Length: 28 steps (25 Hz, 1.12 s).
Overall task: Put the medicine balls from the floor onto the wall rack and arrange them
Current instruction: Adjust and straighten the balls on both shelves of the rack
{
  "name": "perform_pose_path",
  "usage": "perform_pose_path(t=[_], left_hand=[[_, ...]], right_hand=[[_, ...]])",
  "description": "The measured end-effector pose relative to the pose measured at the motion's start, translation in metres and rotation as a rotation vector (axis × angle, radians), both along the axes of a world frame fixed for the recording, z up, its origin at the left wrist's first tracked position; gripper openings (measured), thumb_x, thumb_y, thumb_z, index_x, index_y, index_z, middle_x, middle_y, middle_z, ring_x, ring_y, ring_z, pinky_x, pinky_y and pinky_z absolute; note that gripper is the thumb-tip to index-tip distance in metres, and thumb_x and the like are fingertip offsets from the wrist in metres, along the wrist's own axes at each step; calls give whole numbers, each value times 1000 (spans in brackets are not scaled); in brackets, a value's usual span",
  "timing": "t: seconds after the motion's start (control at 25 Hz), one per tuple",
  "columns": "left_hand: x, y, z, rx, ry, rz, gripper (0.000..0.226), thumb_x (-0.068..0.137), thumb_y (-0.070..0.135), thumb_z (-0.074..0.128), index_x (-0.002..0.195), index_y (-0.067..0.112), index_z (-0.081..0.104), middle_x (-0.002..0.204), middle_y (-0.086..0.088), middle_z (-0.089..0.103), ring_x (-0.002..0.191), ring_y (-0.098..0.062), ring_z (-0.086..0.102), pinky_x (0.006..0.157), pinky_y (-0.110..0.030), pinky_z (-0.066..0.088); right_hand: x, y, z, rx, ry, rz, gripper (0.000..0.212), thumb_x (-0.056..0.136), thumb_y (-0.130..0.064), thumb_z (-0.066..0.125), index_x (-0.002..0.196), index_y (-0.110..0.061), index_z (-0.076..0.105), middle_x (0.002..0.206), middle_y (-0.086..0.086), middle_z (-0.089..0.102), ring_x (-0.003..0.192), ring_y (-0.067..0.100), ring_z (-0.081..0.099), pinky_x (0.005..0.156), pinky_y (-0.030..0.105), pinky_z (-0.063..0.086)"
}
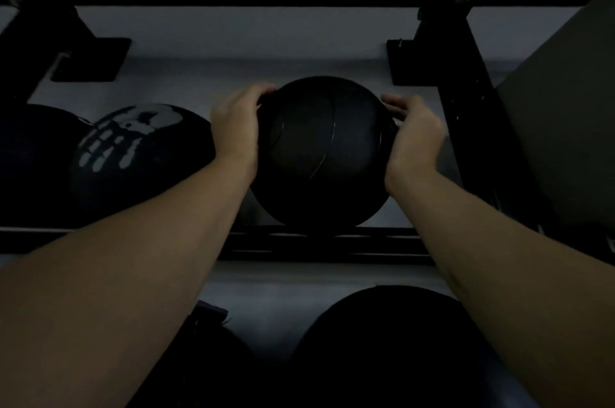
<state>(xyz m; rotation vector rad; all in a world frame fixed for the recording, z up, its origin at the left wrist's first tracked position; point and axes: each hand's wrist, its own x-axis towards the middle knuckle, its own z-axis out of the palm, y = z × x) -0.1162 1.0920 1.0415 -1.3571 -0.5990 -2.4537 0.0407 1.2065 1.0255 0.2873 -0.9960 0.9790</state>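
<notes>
A black medicine ball [321,154] sits on the front rails of the dark wall rack [326,246] at the centre of the view. My left hand [234,126] holds its left side, with fingers curled over the upper edge. On its right side lies my right hand [414,131], fingers fairly straight against the ball. To the left on the same rack tier rests another black ball with white print [133,154], and a further dark ball [33,161] lies beside it at the far left.
A black upright post with a bracket [466,81] stands right of the held ball, and a grey panel [562,121] fills the far right. Another bracket [93,58] is at the upper left. Below the rails, a large dark ball [382,347] lies low in the view.
</notes>
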Motion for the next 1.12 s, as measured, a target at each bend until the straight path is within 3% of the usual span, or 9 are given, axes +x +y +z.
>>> perform_pose_path(t=[0.16,0.28,0.4,0.48,0.56,0.72,0.88,1.04,1.12], left_hand=[[-10,20,10,16,182,244,9,82,33,79,78,26,83,93,-9,84,93,-19,77,93,-36,60],[-25,35,6,-37,252,337,9,86,36,78,89,29,84,93,6,83,98,-9,76,97,-29,59],[-43,60,-9,-243,273,394,28,98,45,67,111,25,83,114,0,81,115,-19,74,110,-41,55],[-50,71,-20,-392,293,404,39,89,64,64,113,35,77,122,9,77,118,-14,70,110,-37,53],[-55,75,-18,-431,318,400,48,82,71,63,115,38,74,125,11,74,119,-12,68,107,-34,53],[-54,70,-15,-455,341,412,31,96,61,60,115,39,69,125,10,71,118,-12,68,91,-25,51],[-48,63,-16,-539,400,497,43,105,57,47,136,30,61,138,5,65,120,-13,61,82,-15,42],[-36,53,-19,-670,435,630,56,111,54,31,159,25,42,163,-8,45,147,-26,47,119,-33,37],[-24,42,-22,-764,436,698,60,113,51,26,166,23,30,172,-11,32,156,-30,37,128,-38,29]], right_hand=[[-18,16,13,250,-41,-338,25,92,-16,55,89,-10,80,95,8,78,97,24,72,90,37,56],[-33,30,25,357,-328,-579,26,101,-34,56,108,-18,75,122,14,69,114,24,65,106,41,48],[-47,45,19,325,-737,-617,67,94,-72,42,137,-25,62,147,7,58,134,24,55,116,40,41],[-56,56,11,302,-859,-619,87,83,-85,40,146,-27,53,151,3,53,136,25,53,115,40,41],[-60,61,12,314,-819,-618,86,82,-84,44,143,-24,56,147,2,58,130,23,58,113,40,44],[-60,59,14,333,-800,-622,79,86,-80,44,139,-24,60,141,0,62,127,21,60,113,41,44],[-59,57,11,382,-780,-618,69,95,-71,41,145,-27,56,148,0,58,134,21,55,117,40,41],[-61,47,6,410,-791,-720,56,108,-53,29,155,-27,43,159,13,44,146,31,42,125,42,29],[-59,39,-3,416,-836,-785,55,111,-46,22,161,-27,32,166,16,32,153,33,30,127,47,21]])
